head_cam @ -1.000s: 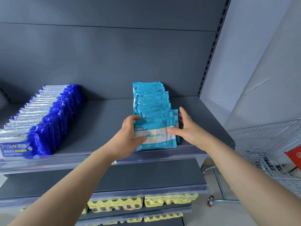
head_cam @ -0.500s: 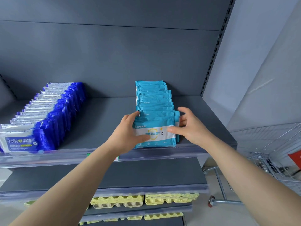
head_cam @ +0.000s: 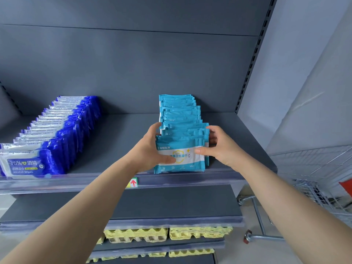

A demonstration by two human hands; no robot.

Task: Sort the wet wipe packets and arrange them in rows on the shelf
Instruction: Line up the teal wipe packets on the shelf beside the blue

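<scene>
A row of light blue wet wipe packets (head_cam: 180, 115) stands on edge on the grey shelf (head_cam: 122, 141), running from the front lip to the back. My left hand (head_cam: 150, 151) grips the left side of the front packets (head_cam: 180, 156), thumb across the front face. My right hand (head_cam: 221, 149) holds their right side, thumb on the front packet and fingers curled behind. A second row of dark blue and white packets (head_cam: 62, 130) lines the shelf's left part.
A bare grey shelf (head_cam: 171, 204) lies below, with yellow egg cartons (head_cam: 137, 235) on lower levels. A wire shopping cart (head_cam: 314, 180) stands at the right beside the wall. A small arrow label (head_cam: 133, 182) sits on the shelf lip.
My right hand's fingers have curled in behind the front packets, and my left hand's fingers have reached higher along their left edge. The camera view has shifted slightly.
</scene>
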